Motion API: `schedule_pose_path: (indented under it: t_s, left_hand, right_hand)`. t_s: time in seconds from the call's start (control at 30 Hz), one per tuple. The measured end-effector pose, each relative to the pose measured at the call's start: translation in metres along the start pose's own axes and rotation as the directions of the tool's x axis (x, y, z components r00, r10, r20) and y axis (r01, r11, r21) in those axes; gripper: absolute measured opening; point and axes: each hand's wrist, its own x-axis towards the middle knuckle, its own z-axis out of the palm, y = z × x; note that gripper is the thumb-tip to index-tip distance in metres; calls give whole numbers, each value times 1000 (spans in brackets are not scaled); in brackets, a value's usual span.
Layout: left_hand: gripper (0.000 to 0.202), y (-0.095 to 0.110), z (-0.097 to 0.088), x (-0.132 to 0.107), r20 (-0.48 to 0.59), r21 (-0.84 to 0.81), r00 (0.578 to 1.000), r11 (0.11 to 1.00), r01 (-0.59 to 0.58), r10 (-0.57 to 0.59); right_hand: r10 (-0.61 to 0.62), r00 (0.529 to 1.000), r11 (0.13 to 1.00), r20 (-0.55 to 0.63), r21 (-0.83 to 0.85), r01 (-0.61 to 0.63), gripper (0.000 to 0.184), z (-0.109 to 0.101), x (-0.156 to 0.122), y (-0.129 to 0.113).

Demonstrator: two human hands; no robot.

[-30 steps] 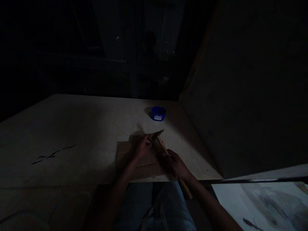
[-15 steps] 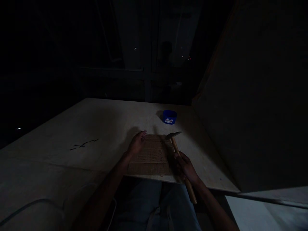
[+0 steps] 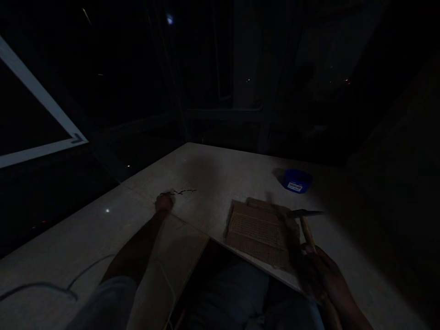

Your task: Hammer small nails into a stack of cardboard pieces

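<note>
In dim light, my right hand (image 3: 321, 270) is wrapped around the wooden handle of a hammer (image 3: 307, 231). Its dark metal head is raised near the right edge of a brown corrugated cardboard piece (image 3: 257, 231). My left hand (image 3: 164, 203) reaches out to the left, down at a loose row of thin dark nail-like pieces (image 3: 184, 191). Its fingers look curled together, and whatever is between them is hidden. The cardboard lies flat by the table's near edge with nothing on it that I can make out.
A blue plastic tub (image 3: 297, 181) with a white label stands behind the cardboard to the right. Grey cable (image 3: 44, 286) curves over the pale tabletop (image 3: 220, 172) at lower left. Dark windows rise beyond the table, with a light frame (image 3: 44, 91) at left.
My left hand has left the cardboard's far left edge and moved left to the thin dark pieces. The view has turned left. The hammer stays in my right hand.
</note>
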Motion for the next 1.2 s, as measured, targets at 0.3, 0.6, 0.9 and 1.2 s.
schedule_pose_path:
  t_s: [0.3,0.6,0.9,1.2]
  left_hand:
    - [38,-17,18,26,27,13,1000,1000,-5,5]
    - [32,-21,9,29,-79,-164,997,986,-37,24]
    - [35,86,-22,18,-244,-460,908,783,-418,342]
    - [28,274,3,-97,-180,-776,663,310,-549,726]
  right_hand:
    - [-33,993,988,-112,-154,15,62,8,-12,-11]
    - [54,995,996,-83,-65,-60,55,12,-12,-9]
    - [-21,999,985,46,174,13,49,10,4,7]
    - [-70,997,960,36,273,58,46,10,9,17]
